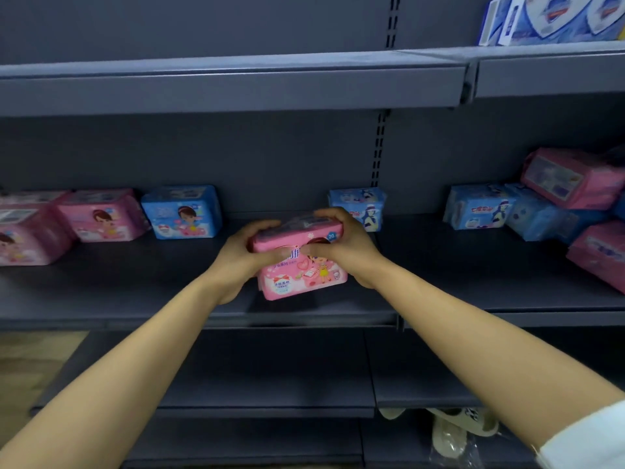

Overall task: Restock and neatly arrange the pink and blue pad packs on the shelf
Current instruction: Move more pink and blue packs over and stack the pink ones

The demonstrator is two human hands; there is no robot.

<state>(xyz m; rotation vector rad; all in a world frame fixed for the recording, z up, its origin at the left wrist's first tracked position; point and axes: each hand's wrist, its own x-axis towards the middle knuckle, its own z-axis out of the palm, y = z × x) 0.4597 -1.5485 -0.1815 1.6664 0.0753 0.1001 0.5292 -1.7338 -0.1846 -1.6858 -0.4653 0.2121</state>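
Both my hands hold one pink pad pack (301, 272) upright over the middle of the grey shelf (135, 299). My left hand (241, 258) grips its left end and my right hand (341, 247) grips its right end, thumbs on the front. To the left, pink packs (101, 216) and a blue pack (182, 211) stand in a row. Another blue pack (358, 206) stands just behind my right hand. At the right, blue packs (480, 206) and pink packs (571, 177) lie in a loose heap.
A bare shelf board (236, 86) runs above. Blue and white boxes (554, 18) stand on the top right shelf. Lower shelves (270, 377) lie beneath my arms, with pale shoes (456, 431) on the floor at the bottom right.
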